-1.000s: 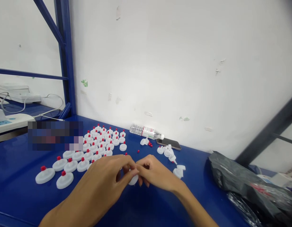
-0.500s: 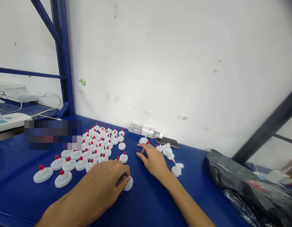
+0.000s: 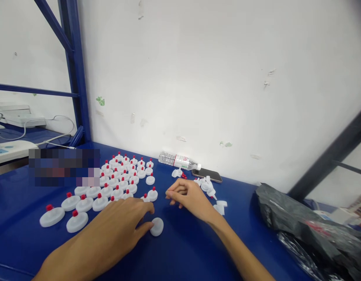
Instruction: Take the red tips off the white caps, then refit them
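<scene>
Beside a loose white plastic lid [image 3: 157,227] lies my left hand [image 3: 121,218], thumb and index finger spread apart. Its thumb tip touches or nearly touches the lid's left edge; nothing is gripped. My right hand [image 3: 190,197] is just above the table, thumb and forefinger pinched together and other fingers curled. The small red cap that lay at its fingertips is gone from the table, apparently hidden in the pinch. Left of the hands stand many round white lids with red-capped nozzles [image 3: 76,220], in close rows, some covered by my left hand.
Small red caps [image 3: 184,175] and white lid parts [image 3: 208,187] lie beyond my right hand. A water bottle [image 3: 180,161] and a phone [image 3: 207,175] rest by the wall. A grey plastic bag [image 3: 303,222] occupies the right side; a blue post [image 3: 77,70] rises back left.
My right hand has closed its fingers into a pinch and drawn slightly nearer; the red cap no longer shows on the table. My left hand has opened and shifted slightly left, uncovering the loose lid.
</scene>
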The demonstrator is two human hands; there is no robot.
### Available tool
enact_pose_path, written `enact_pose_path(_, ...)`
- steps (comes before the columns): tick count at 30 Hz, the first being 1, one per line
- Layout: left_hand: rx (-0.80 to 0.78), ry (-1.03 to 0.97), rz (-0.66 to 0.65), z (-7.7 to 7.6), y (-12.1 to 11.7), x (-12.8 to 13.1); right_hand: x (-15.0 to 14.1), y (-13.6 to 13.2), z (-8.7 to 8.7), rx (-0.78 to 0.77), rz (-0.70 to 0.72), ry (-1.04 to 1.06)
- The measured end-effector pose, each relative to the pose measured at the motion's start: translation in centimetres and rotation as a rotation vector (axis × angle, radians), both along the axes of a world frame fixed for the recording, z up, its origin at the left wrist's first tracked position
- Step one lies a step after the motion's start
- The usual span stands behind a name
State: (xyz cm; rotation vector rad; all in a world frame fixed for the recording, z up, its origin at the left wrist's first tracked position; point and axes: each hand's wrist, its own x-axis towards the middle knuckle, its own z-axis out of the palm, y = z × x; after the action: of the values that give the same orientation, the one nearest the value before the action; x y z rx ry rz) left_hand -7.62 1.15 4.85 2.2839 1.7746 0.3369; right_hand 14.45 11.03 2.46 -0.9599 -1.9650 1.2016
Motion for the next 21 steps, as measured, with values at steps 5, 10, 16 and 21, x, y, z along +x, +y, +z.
enact_pose_path(5, 0.012, 0.035, 0.077, 0.7, -0.2, -1.4, -0.3, -1.3, 1.2, -0.174, 0.163, 0.053)
enact_pose_path(10, 0.041, 0.033, 0.102, 0.9, -0.1, -2.3, -0.3, -1.5, 1.4, -0.199, 0.223, 0.007)
enact_pose_path(16, 0.033, 0.041, 0.109, 2.0, -0.2, -2.2, -0.3, -1.6, 1.7, -0.194, 0.248, 0.010)
enact_pose_path(21, 0.020, 0.032, 0.137, 2.3, -0.2, -2.2, -0.5, -2.0, 2.0, -0.180, 0.273, 0.018)
